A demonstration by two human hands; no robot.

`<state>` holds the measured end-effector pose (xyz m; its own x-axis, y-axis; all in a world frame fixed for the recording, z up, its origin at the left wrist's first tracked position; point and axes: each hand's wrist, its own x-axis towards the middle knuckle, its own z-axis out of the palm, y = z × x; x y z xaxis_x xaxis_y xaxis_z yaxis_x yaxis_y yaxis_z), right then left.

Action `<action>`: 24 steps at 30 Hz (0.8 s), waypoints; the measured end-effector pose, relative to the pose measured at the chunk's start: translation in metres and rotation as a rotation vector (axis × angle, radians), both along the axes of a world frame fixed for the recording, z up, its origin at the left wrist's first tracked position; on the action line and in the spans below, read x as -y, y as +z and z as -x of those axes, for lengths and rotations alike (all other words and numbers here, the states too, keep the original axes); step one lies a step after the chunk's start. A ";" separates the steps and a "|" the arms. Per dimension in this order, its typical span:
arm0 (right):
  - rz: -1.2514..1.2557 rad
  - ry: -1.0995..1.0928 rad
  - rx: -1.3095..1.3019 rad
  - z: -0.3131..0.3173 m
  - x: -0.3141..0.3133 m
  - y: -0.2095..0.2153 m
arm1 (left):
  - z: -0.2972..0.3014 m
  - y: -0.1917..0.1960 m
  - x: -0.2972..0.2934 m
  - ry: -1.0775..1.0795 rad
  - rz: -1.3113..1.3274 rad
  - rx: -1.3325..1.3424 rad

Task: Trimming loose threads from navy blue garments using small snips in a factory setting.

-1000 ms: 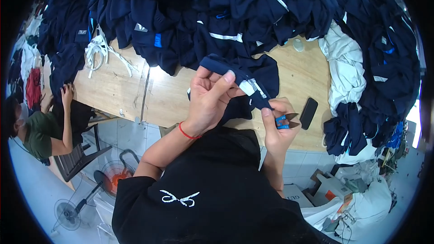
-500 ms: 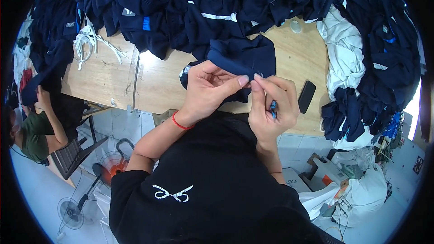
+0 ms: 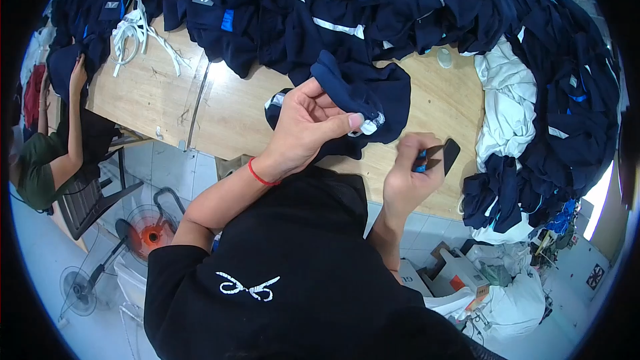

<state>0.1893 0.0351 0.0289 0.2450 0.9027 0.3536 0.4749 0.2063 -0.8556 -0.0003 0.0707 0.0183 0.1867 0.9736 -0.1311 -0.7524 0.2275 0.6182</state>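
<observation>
My left hand (image 3: 300,123), with a red cord round its wrist, pinches the rolled edge of a navy garment (image 3: 390,93) between thumb and fingers. A small white patch (image 3: 369,125) shows on the fabric just beside the thumb tip; what it is I cannot make out. The rest of that garment spreads over the table under my hand. To the right and apart from the cloth, my right hand (image 3: 410,180) is closed round small blue-handled thread snips (image 3: 427,159). Their dark blades point up and to the right; the fingers are partly blurred.
Navy garments (image 3: 267,20) are heaped along the far side of the wooden table (image 3: 227,113). White cloth (image 3: 503,100) lies at the right, a black phone (image 3: 452,153) beyond my right hand. White cords (image 3: 133,37) lie far left. A co-worker (image 3: 50,160) handles dark cloth at left.
My right hand has moved away from the fabric, right and slightly down, and the snips' blades now show. My left hand still holds the garment edge. The co-worker's arm has risen.
</observation>
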 end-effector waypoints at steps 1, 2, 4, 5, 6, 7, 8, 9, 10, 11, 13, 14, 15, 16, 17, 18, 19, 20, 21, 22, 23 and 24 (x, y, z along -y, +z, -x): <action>0.007 0.004 -0.009 0.008 -0.002 0.012 | 0.001 0.000 0.000 0.005 -0.004 -0.032; 0.032 0.029 -0.021 0.020 -0.004 0.029 | 0.001 -0.002 -0.001 0.007 0.003 -0.042; -0.026 0.094 0.095 0.025 -0.002 0.039 | 0.003 -0.003 -0.002 -0.035 -0.018 -0.075; -0.023 0.084 0.092 0.027 -0.002 0.035 | 0.003 -0.002 -0.001 -0.044 -0.016 -0.078; -0.121 0.106 0.191 0.029 -0.004 0.030 | 0.001 0.000 0.000 -0.029 -0.016 -0.072; -0.218 0.126 0.290 0.031 -0.005 0.027 | -0.001 0.002 0.000 -0.014 -0.017 -0.067; -0.235 0.118 0.242 0.033 -0.006 0.025 | 0.000 0.002 0.000 -0.023 -0.019 -0.069; -0.232 0.111 0.241 0.032 -0.006 0.025 | 0.000 0.003 0.001 -0.030 -0.029 -0.097; -0.223 0.094 0.266 0.030 -0.006 0.025 | 0.000 0.004 0.002 -0.039 -0.040 -0.126; -0.214 0.076 0.291 0.029 -0.007 0.025 | -0.001 0.004 0.001 -0.048 -0.037 -0.128; -0.180 0.059 0.207 0.030 -0.010 0.025 | -0.002 0.004 0.000 -0.022 -0.054 -0.071; -0.149 0.081 0.107 0.028 -0.010 0.023 | -0.003 0.005 0.001 -0.036 -0.049 -0.076; -0.121 0.105 0.006 0.025 -0.009 0.021 | -0.003 0.005 0.002 -0.036 -0.042 -0.074; -0.087 0.116 0.007 0.023 -0.007 0.022 | -0.004 0.005 0.002 -0.036 -0.035 -0.072; -0.083 0.106 0.002 0.024 -0.005 0.020 | -0.005 0.005 0.002 -0.045 -0.031 -0.076; -0.039 0.104 -0.210 0.025 -0.002 0.016 | -0.007 0.006 0.002 -0.025 -0.014 -0.064; 0.004 0.101 -0.423 0.025 0.002 0.013 | -0.008 0.006 0.003 -0.005 0.004 -0.051; 0.106 0.049 -0.491 0.020 0.010 0.011 | -0.007 0.005 0.002 -0.016 0.009 -0.053; 0.109 0.043 -0.497 0.015 0.011 0.009 | -0.005 0.003 0.001 -0.011 -0.001 -0.066; 0.085 0.093 -0.451 0.009 0.011 0.007 | -0.003 0.003 0.000 -0.006 -0.011 -0.079; 0.061 0.144 -0.404 0.007 0.010 0.006 | -0.001 0.004 0.001 -0.009 -0.007 -0.084; 0.016 0.150 -0.423 0.009 0.008 0.007 | -0.001 0.005 0.001 -0.014 -0.003 -0.076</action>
<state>0.1802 0.0275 0.0359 0.2312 0.9439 0.2359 0.0489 0.2309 -0.9717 0.0012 0.0699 0.0230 0.1898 0.9715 -0.1424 -0.7002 0.2356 0.6739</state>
